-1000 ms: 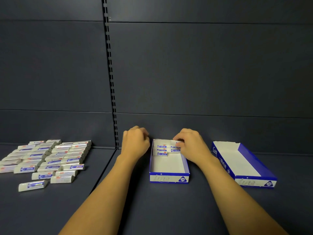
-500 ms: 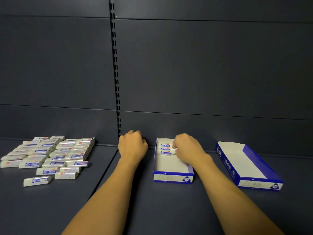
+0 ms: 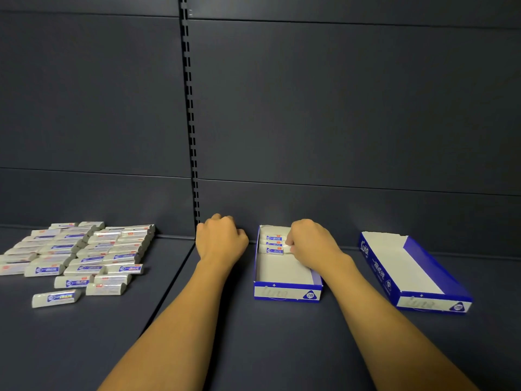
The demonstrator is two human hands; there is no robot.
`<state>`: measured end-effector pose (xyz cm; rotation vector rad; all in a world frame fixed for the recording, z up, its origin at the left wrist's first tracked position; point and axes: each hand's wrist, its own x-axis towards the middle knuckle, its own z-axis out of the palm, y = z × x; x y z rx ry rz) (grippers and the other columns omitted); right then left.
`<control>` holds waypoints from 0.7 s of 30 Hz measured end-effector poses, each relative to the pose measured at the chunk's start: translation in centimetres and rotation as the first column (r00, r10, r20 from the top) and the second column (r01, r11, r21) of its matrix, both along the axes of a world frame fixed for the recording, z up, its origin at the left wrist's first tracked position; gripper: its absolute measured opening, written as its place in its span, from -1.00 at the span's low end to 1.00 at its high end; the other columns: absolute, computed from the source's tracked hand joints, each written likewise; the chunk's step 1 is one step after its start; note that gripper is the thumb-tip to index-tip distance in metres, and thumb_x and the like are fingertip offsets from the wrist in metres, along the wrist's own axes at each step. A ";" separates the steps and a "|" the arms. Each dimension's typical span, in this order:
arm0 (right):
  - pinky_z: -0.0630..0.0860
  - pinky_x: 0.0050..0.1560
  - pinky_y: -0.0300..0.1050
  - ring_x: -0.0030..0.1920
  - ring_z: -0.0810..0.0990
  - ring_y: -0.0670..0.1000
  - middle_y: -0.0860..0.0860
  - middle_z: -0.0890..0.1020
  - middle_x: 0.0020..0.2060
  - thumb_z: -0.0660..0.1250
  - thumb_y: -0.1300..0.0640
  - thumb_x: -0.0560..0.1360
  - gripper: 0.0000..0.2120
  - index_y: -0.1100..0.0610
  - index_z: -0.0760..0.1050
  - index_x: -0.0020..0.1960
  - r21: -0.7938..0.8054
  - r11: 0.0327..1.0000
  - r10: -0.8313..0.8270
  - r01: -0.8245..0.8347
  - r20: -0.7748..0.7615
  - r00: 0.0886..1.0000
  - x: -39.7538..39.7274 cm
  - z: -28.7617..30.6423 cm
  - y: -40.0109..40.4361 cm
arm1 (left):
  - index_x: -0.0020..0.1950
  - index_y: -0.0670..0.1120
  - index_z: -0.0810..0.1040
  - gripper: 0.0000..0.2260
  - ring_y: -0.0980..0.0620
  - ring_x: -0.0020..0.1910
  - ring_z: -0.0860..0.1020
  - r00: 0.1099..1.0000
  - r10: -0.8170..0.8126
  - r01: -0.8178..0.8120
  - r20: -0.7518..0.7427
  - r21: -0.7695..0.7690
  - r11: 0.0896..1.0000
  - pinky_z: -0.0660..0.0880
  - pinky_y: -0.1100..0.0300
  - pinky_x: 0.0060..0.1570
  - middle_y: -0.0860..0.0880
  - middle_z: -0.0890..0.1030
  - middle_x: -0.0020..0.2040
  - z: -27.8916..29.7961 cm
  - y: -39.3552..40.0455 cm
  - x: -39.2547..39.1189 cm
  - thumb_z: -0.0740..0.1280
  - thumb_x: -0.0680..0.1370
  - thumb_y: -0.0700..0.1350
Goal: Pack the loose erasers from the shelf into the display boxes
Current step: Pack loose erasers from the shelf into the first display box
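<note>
Packing barely begun. Near box held three erasers at far end. Right hand pinched frontmost one. Left hand curled beside box; contents hidden. Far box empty. Big loose pile left on shelf.

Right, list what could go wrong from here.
1. The right hand is fingering erasers standing at the near box's back; with empty floor in front, they may topple forward.
2. The left hand is not touching that light box, so a push could slide it.
</note>
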<state>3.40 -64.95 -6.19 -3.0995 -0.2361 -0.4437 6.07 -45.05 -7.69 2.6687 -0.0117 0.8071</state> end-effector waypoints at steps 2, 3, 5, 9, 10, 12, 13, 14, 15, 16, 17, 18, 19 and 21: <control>0.53 -0.03 -0.19 -0.03 0.64 0.04 0.04 0.64 0.05 0.40 0.04 0.57 -0.76 0.11 0.55 0.19 0.022 1.000 -0.011 0.011 0.001 1.000 0.1 0.0 0.0 | -0.09 -0.14 0.63 -0.81 -0.15 -0.08 0.55 1.000 0.008 -0.008 -0.008 0.007 1.000 0.35 0.06 0.03 -0.11 0.57 -0.09 -0.1 0.0 0.1 0.27 0.50 -0.08; 0.52 -0.05 -0.19 -0.04 0.64 0.03 0.04 0.64 0.04 0.40 0.03 0.57 -0.76 0.11 0.54 0.18 0.030 0.999 -0.016 0.016 0.000 1.000 0.2 -0.1 0.0 | -0.10 -0.14 0.63 -0.81 -0.15 -0.08 0.55 1.000 0.010 -0.010 -0.010 0.008 1.000 0.35 0.06 0.03 -0.11 0.57 -0.09 -0.1 0.0 0.1 0.27 0.49 -0.08; 0.50 -0.08 -0.21 -0.06 0.64 0.03 0.04 0.65 0.03 0.40 0.02 0.56 -0.76 0.11 0.55 0.17 0.030 0.999 -0.020 0.020 -0.008 1.000 0.4 -0.2 0.0 | -0.12 -0.14 0.62 -0.81 -0.15 -0.08 0.55 1.000 0.014 -0.014 -0.008 0.011 1.000 0.35 0.05 0.02 -0.10 0.56 -0.11 -0.3 0.0 0.2 0.26 0.49 -0.08; 0.44 -0.15 -0.23 -0.19 0.56 -0.01 0.04 0.64 -0.01 0.41 0.01 0.55 -0.76 0.11 0.57 0.14 0.003 1.000 -0.030 0.030 -0.007 1.000 0.7 -0.6 0.0 | -0.09 -0.13 0.62 -0.81 -0.16 -0.06 0.55 1.000 0.026 -0.026 -0.015 0.030 0.999 0.35 0.05 0.03 -0.11 0.58 -0.07 -0.5 0.0 0.4 0.26 0.50 -0.07; 0.41 -0.17 -0.22 -0.22 0.52 -0.03 0.04 0.64 -0.02 0.42 0.01 0.55 -0.76 0.11 0.57 0.13 -0.003 0.999 -0.032 0.032 -0.004 0.999 0.8 -0.6 0.1 | -0.09 -0.13 0.62 -0.81 -0.17 -0.05 0.56 0.999 0.027 -0.026 -0.020 0.031 0.999 0.36 0.05 0.03 -0.11 0.58 -0.07 -0.6 0.0 0.5 0.26 0.50 -0.07; 0.38 -0.18 -0.21 -0.25 0.47 -0.04 0.04 0.64 -0.03 0.41 0.02 0.55 -0.78 0.11 0.55 0.12 -0.007 0.999 -0.035 0.035 0.001 0.999 0.9 -0.7 0.3 | -0.08 -0.13 0.63 -0.80 -0.17 -0.04 0.56 0.999 0.027 -0.026 -0.030 0.036 0.999 0.36 0.05 0.04 -0.12 0.58 -0.06 -0.7 0.0 0.7 0.26 0.50 -0.07; 0.37 -0.19 -0.21 -0.26 0.46 -0.04 0.05 0.64 -0.03 0.41 0.02 0.55 -0.79 0.10 0.54 0.11 -0.010 0.999 -0.033 0.033 0.003 0.999 1.0 -0.8 0.3 | -0.07 -0.13 0.63 -0.80 -0.17 -0.04 0.56 0.999 0.027 -0.025 -0.034 0.043 0.999 0.35 0.05 0.04 -0.12 0.58 -0.05 -0.8 0.0 0.7 0.26 0.50 -0.07; 0.36 -0.19 -0.20 -0.27 0.44 -0.05 0.05 0.64 -0.03 0.40 0.03 0.56 -0.81 0.10 0.53 0.09 -0.015 0.999 -0.030 0.030 0.004 1.000 1.0 -0.8 0.4 | -0.07 -0.13 0.63 -0.80 -0.17 -0.03 0.56 0.999 0.025 -0.023 -0.036 0.053 0.998 0.35 0.05 0.04 -0.12 0.59 -0.05 -0.9 0.1 0.8 0.26 0.50 -0.07; 0.35 -0.20 -0.20 -0.28 0.43 -0.05 0.05 0.64 -0.04 0.40 0.03 0.56 -0.84 0.09 0.51 0.06 -0.019 1.000 -0.024 0.024 0.006 1.000 1.0 -0.8 0.4 | -0.06 -0.13 0.62 -0.80 -0.16 -0.03 0.56 0.999 0.022 -0.020 -0.037 0.066 0.998 0.35 0.05 0.04 -0.11 0.59 -0.05 -1.0 0.1 0.8 0.26 0.50 -0.06; 0.35 -0.20 -0.20 -0.30 0.41 -0.05 0.06 0.63 -0.04 0.39 0.04 0.57 -0.85 0.09 0.47 0.01 -0.024 1.000 -0.019 0.019 0.001 1.000 0.9 -0.7 0.5 | -0.05 -0.12 0.62 -0.80 -0.16 -0.03 0.56 0.999 0.018 -0.015 -0.040 0.079 0.997 0.35 0.05 0.04 -0.11 0.58 -0.05 -1.0 0.1 0.8 0.26 0.51 -0.06; 0.34 -0.21 -0.19 -0.31 0.40 -0.06 0.07 0.63 -0.05 0.38 0.05 0.57 -0.85 0.09 0.44 -0.02 -0.035 0.999 -0.009 0.009 -0.005 1.000 0.7 -0.5 0.5 | -0.04 -0.12 0.62 -0.80 -0.15 -0.03 0.56 0.999 0.014 -0.010 -0.044 0.091 0.996 0.35 0.05 0.04 -0.11 0.58 -0.04 -1.0 0.0 0.8 0.26 0.51 -0.06; 0.35 -0.21 -0.19 -0.30 0.40 -0.06 0.07 0.62 -0.04 0.37 0.07 0.58 -0.85 0.09 0.42 -0.03 -0.045 0.999 -0.002 0.001 -0.017 1.000 0.6 -0.3 0.6 | -0.03 -0.12 0.62 -0.80 -0.15 -0.02 0.56 0.999 0.012 -0.007 -0.049 0.100 0.995 0.35 0.05 0.04 -0.11 0.58 -0.03 -0.9 0.1 0.8 0.26 0.51 -0.06; 0.35 -0.20 -0.19 -0.28 0.42 -0.05 0.07 0.62 -0.04 0.37 0.07 0.58 -0.86 0.10 0.44 -0.01 -0.054 0.998 0.012 -0.014 -0.029 1.000 0.5 0.0 0.7 | -0.02 -0.12 0.62 -0.80 -0.15 -0.02 0.56 0.998 0.009 -0.003 -0.054 0.105 0.994 0.34 0.05 0.05 -0.11 0.58 -0.02 -0.8 0.1 0.8 0.26 0.52 -0.06; 0.37 -0.19 -0.19 -0.26 0.45 -0.05 0.07 0.58 -0.05 0.37 0.09 0.58 -0.87 0.12 0.48 0.05 -0.065 0.997 0.033 -0.037 -0.063 0.998 -0.1 0.7 0.8 | -0.01 -0.11 0.61 -0.81 -0.15 -0.01 0.55 0.998 0.006 0.000 -0.059 0.108 0.994 0.35 0.05 0.06 -0.11 0.58 -0.01 -0.5 0.2 0.5 0.26 0.52 -0.07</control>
